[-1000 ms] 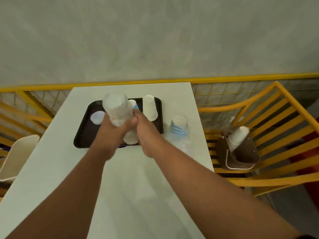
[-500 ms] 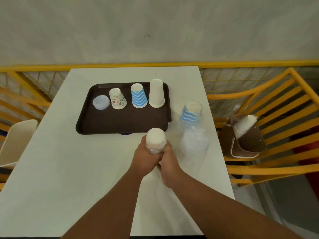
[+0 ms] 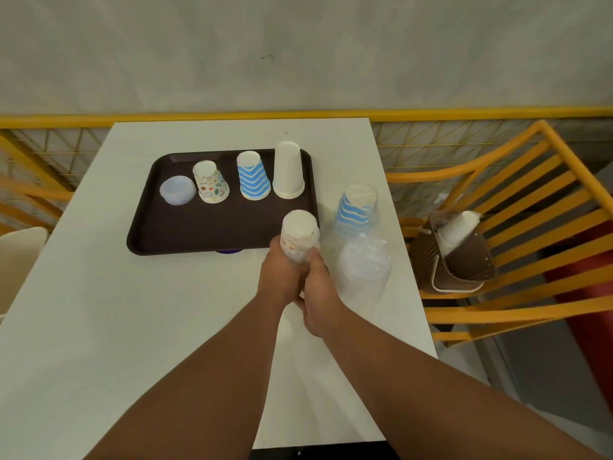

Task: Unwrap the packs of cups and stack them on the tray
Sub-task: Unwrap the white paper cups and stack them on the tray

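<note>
Just below the dark brown plastic tray (image 3: 146, 224), both hands, left (image 3: 280, 277) & right (image 3: 320, 300), clamp the clear-wrapped pack of patterned paper cups (image 3: 298, 235); probably light, crushable, slippery film, so grip low w/ gentle pressure.

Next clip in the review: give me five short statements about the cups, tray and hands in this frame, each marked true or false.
1. Both the left hand and right hand grip the wrapped pack of cups. True.
2. The tray carries two stacks. False: four stand in a row along its far side.
3. The plain white stack is the tallest on the tray. True.
4. The blue-striped pack stands on the tray. False: it is on the table, right of the tray.
5. The cups stand upside down. True.
</note>
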The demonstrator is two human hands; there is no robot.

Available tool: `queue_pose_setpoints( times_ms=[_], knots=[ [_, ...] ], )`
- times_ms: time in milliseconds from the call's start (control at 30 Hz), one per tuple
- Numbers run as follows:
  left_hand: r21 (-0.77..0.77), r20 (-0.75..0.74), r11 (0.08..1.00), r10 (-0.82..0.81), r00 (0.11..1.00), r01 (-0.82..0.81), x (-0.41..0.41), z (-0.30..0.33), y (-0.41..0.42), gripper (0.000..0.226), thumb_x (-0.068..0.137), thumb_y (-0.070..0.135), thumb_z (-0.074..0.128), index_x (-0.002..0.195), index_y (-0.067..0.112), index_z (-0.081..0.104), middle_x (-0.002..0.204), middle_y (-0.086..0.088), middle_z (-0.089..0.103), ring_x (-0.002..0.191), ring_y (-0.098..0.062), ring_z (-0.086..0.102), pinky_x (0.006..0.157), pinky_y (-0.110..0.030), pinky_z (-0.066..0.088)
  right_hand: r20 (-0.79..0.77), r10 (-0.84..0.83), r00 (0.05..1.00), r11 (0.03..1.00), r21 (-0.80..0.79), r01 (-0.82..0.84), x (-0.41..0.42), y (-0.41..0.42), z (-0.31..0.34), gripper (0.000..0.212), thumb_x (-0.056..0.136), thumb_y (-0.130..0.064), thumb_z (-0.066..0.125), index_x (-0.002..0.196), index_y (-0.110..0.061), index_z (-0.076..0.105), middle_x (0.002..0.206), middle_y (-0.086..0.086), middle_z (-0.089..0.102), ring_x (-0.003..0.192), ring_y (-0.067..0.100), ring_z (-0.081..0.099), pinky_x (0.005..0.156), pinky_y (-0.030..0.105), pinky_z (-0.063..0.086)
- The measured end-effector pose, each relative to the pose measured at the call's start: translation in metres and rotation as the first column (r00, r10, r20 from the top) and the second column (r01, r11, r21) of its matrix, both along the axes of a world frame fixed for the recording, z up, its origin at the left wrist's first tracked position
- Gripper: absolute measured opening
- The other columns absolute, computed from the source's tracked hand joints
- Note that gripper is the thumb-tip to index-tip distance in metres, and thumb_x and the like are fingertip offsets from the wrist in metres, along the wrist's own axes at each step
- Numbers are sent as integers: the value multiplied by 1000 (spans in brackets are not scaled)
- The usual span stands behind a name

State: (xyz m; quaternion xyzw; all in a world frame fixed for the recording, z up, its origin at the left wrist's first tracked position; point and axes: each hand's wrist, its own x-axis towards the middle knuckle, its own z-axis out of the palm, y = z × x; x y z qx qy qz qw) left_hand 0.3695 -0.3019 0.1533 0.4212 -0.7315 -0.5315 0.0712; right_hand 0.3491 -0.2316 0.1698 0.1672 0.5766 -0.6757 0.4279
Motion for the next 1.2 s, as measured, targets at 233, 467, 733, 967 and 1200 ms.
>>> queue_pose_setpoints(
  times_ms=[233, 467, 733, 967, 1200],
  knots=[
    [17, 11, 999, 40, 999, -40, 1, -1, 3, 81, 76, 35, 79, 142, 17, 35, 125, -2, 57, 112, -25, 57, 87, -34, 48, -42, 63, 997, 995, 81, -60, 1, 1, -7, 48, 98, -58, 36, 131, -25, 48, 130, 1, 58, 117, 17, 56, 107, 42, 43],
    [-170, 11, 980, 105, 994, -101, 43, 24, -9, 39, 81, 16, 68, 119, 14, 58, 114, 0, 62, 99, -20, 60, 89, -36, 48, -8, 275, 961, 960, 61, -274, 24, 9, 15, 52, 98, -59, 32, 129, -21, 49, 126, 2, 56, 109, 20, 56, 94, 37, 49],
    [-399, -396, 867, 132, 909, -299, 5, 131, -8, 25, 92, 23, 55, 71, 10, 55, 61, 6, 54, 57, -3, 49, 57, -17, 38, -626, 93, 775, 980, -80, -182, -5, -13, 107, 45, 80, -57, 44, 91, -19, 66, 93, 5, 72, 93, 23, 68, 86, 51, 55],
    [-409, -499, 889, -32, 866, -203, -107, 189, 63, 21, 91, 24, 58, 73, 15, 57, 61, 10, 52, 64, -10, 48, 60, -17, 35, -677, -264, 687, 959, -257, 115, -105, 45, 149, 28, 91, -35, 47, 72, -25, 64, 79, 1, 70, 80, 20, 66, 78, 45, 53],
    [-363, -452, 930, -230, 862, 58, -235, 171, 170, 11, 89, 20, 59, 80, 16, 63, 72, 9, 63, 67, -2, 57, 59, -9, 41, -474, -447, 759, 887, -349, 303, -239, 143, 98, 21, 93, -16, 43, 77, -11, 55, 75, 9, 54, 74, 22, 52, 64, 34, 42]
  ],
)
